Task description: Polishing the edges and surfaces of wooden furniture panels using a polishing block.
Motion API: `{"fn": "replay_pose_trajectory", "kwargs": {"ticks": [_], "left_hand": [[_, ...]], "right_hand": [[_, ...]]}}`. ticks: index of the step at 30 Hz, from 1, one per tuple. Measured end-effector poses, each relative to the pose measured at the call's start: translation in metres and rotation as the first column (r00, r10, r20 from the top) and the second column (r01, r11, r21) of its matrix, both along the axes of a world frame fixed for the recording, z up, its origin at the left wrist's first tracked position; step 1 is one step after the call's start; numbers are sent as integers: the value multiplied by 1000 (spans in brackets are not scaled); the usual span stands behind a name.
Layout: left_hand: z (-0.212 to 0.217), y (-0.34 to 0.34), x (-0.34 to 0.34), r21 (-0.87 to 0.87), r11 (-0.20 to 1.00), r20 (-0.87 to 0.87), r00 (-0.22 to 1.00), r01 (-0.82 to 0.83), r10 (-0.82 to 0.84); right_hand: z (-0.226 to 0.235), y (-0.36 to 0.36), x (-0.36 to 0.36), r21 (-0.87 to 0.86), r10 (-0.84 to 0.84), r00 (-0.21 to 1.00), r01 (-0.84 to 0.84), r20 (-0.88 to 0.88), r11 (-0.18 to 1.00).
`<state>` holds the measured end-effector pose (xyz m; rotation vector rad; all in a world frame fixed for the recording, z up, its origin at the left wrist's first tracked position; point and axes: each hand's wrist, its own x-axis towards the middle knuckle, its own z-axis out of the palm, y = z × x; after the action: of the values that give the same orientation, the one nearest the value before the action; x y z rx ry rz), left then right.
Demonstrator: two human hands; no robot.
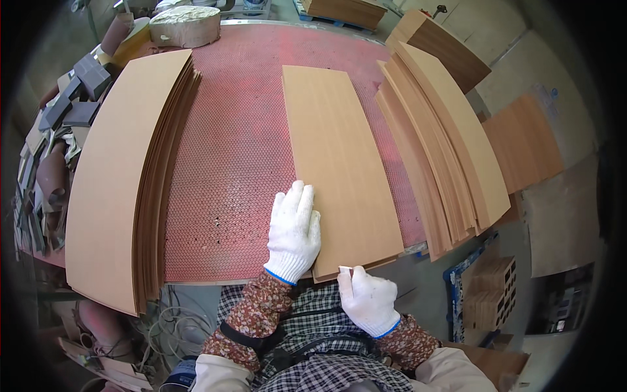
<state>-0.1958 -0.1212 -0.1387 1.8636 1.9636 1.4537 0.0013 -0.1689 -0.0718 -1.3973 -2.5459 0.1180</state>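
Observation:
A long light-brown wood panel [343, 163] lies lengthwise in front of me, with a second board edge showing beneath its near end. My left hand [293, 225], in a white knit glove, rests flat along the panel's left edge, fingers stretched forward. At the near end, my right hand [369, 300], gloved too, is closed with thumb and fingers pressed together beside the panel's edge. A small pale tip shows at its fingers, but I cannot tell whether it is a held piece or the glove.
Stacks of similar panels stand at the left [117, 176] and right [450, 144] of the red mesh-patterned table [228, 150]. Grey blocks [85, 85] and scraps crowd the far left. A pale round block [185, 27] sits at the back. Hoses [179, 326] hang below.

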Motion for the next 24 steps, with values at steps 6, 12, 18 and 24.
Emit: {"fn": "replay_pose_trajectory", "kwargs": {"ticks": [6,12,18,24], "left_hand": [[8,-1,-3,-76,997,50,998,28,-24],[6,-3,-1,-90,996,61,998,24,-19],[4,-5,-4,-96,995,-2,1000,-3,3],[15,3,1,-95,992,87,993,87,-79]], "right_hand": [[1,2,-4,-65,-11,998,15,62,998],[-1,64,-38,-18,79,991,-78,106,997],[-9,191,-117,-81,-24,977,42,212,996],[4,312,-175,-124,-47,949,89,313,988]]}}
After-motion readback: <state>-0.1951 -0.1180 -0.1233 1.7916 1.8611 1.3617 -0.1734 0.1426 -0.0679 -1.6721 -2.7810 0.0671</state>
